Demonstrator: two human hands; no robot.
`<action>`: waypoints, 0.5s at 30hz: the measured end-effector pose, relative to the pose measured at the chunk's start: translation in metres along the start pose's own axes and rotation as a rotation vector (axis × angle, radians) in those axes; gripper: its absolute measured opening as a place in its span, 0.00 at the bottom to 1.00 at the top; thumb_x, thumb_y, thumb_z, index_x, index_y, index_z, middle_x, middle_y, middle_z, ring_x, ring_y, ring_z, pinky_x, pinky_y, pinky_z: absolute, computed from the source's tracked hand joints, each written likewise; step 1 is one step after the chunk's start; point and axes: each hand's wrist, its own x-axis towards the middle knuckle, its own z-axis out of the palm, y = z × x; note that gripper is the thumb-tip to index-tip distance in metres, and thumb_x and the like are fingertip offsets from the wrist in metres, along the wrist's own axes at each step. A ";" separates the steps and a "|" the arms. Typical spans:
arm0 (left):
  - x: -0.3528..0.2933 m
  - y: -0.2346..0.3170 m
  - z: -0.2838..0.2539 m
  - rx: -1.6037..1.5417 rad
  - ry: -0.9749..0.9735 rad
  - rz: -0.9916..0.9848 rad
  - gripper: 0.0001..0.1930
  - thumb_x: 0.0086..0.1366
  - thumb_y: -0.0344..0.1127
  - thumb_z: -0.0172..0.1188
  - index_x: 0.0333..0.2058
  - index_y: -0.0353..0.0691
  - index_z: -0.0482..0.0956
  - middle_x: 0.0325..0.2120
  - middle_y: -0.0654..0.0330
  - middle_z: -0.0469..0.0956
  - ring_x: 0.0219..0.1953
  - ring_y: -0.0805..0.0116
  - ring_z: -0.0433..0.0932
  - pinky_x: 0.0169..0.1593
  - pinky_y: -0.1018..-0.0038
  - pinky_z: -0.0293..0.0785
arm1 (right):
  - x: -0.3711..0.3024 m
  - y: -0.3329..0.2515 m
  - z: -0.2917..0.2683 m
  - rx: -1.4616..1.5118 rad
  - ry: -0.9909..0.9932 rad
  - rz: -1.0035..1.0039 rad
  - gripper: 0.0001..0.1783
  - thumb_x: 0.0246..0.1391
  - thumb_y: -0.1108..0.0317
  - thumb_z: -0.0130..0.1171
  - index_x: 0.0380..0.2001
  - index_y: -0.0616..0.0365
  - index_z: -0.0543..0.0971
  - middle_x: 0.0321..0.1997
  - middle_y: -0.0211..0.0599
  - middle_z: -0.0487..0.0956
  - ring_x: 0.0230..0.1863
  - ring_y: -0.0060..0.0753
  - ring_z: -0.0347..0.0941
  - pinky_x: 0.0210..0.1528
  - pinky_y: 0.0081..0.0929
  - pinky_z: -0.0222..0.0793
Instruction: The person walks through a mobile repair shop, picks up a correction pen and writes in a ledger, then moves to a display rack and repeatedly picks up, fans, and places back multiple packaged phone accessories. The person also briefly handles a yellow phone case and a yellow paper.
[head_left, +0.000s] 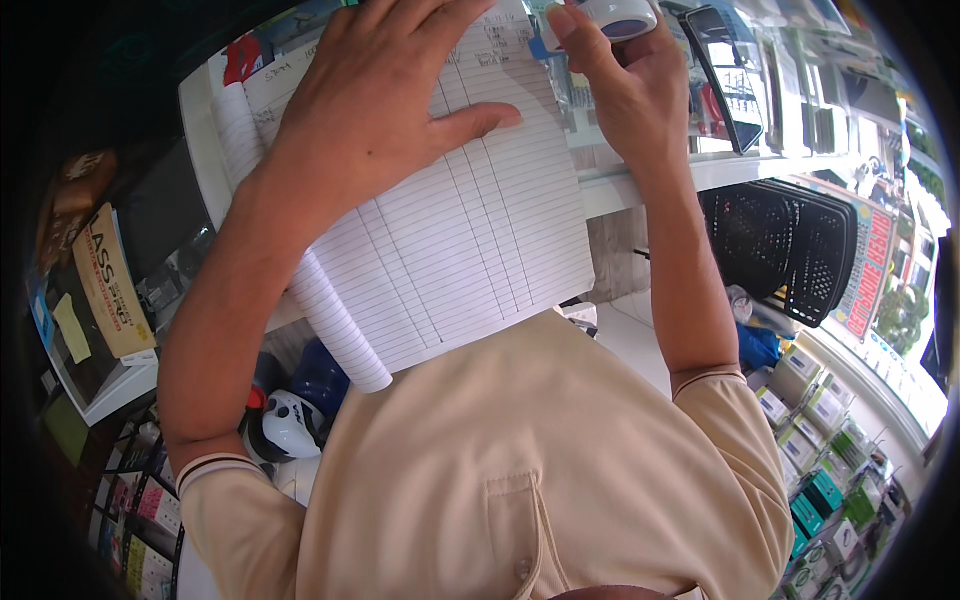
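A ruled ledger book (500,215) lies open in front of me, its left pages rolled under into a tube (345,325). Handwriting runs along the top of the page. Flat on the upper page rests my left hand (375,85), fingers extended and the thumb apart; its fingertips reach the top edge of view. My right hand (640,95) is closed around a white rounded thing with a blue tip, which looks like a correction tape (618,20), just beyond the ledger's upper right corner. To the right of that hand is a dark-framed phone (722,80).
The ledger overhangs the near edge of a white-edged glass counter (610,190). A black perforated plastic seat or rack (785,245) stands at right. Packaged goods (835,490) fill the lower right. A white-and-black helmet-like object (290,425) and brown cardboard (115,285) sit at left.
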 end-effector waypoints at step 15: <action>-0.001 -0.003 0.000 -0.022 0.000 0.045 0.42 0.64 0.54 0.69 0.67 0.31 0.65 0.66 0.47 0.64 0.71 0.50 0.59 0.74 0.55 0.56 | 0.000 -0.002 0.002 -0.086 0.038 -0.059 0.19 0.59 0.65 0.69 0.46 0.65 0.76 0.36 0.31 0.81 0.34 0.17 0.75 0.36 0.18 0.72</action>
